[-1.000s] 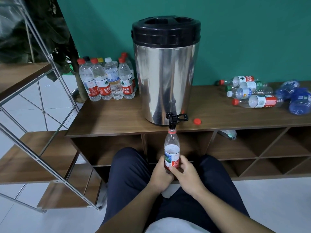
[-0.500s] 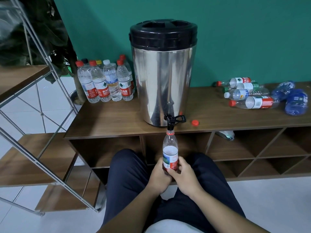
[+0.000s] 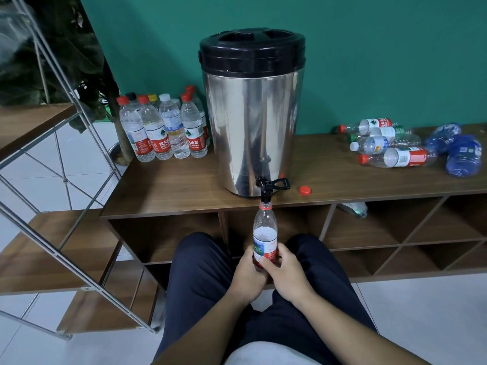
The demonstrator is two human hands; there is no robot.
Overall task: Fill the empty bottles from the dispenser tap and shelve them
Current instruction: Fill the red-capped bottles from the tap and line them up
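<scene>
The water in the bottle [image 3: 265,234] stands slightly higher than before, its mouth under the tap [image 3: 266,192] at frame centre. Left hand [image 3: 247,276] and right hand [image 3: 286,275] both grasp its base, fingers curled round.

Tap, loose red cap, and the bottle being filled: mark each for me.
tap [image 3: 266,191]: head view, on its black spout.
red cap [image 3: 305,190]: head view, on its top face.
bottle [image 3: 264,227]: head view, on the clear shoulder above the label.
</scene>
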